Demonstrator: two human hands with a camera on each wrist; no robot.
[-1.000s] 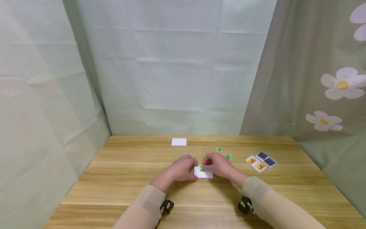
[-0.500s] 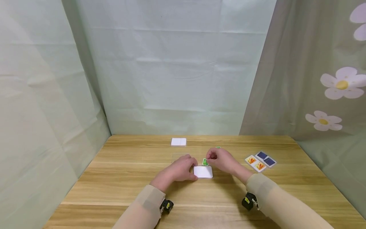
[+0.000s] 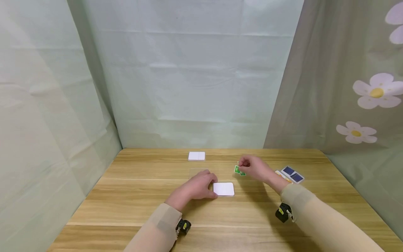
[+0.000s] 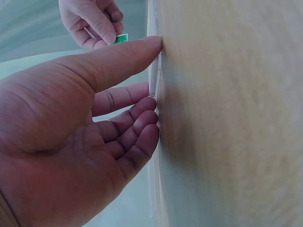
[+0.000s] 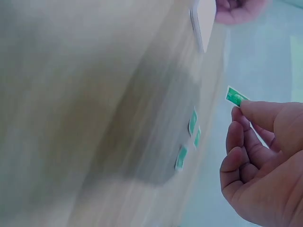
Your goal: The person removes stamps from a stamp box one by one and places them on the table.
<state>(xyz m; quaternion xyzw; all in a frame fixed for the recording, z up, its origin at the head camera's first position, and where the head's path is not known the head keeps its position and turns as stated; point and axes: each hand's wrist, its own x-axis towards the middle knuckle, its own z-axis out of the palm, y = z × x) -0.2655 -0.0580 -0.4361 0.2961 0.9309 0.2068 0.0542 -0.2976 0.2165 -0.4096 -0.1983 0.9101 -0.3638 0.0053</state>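
My left hand [image 3: 199, 185] rests at the left side of a small stack of white cards [image 3: 224, 189], thumb and index finger gripping it at two corners. In the left wrist view the stack shows edge-on as a thin pale strip [image 4: 154, 71]. My right hand [image 3: 256, 169] is raised over the table to the right, pinching a small green sticker-like piece [image 5: 236, 96] with a white border between thumb and index finger. Below it, in the right wrist view, three similar green pieces [image 5: 192, 122] lie on the table. The hand partly covers them in the head view.
A white card in a clear sleeve [image 3: 196, 156] lies at the table's back edge. A clear sheet [image 3: 195, 172] lies just beyond my left hand. On the right is a dark blue double-panel card [image 3: 292, 174], beside an orange-patterned card [image 3: 282, 176] partly behind my right wrist. Curtains surround the table.
My right hand has lifted the green piece off the white stack and carried it right and away from me, over the other green pieces. The left hand has stayed at the stack.
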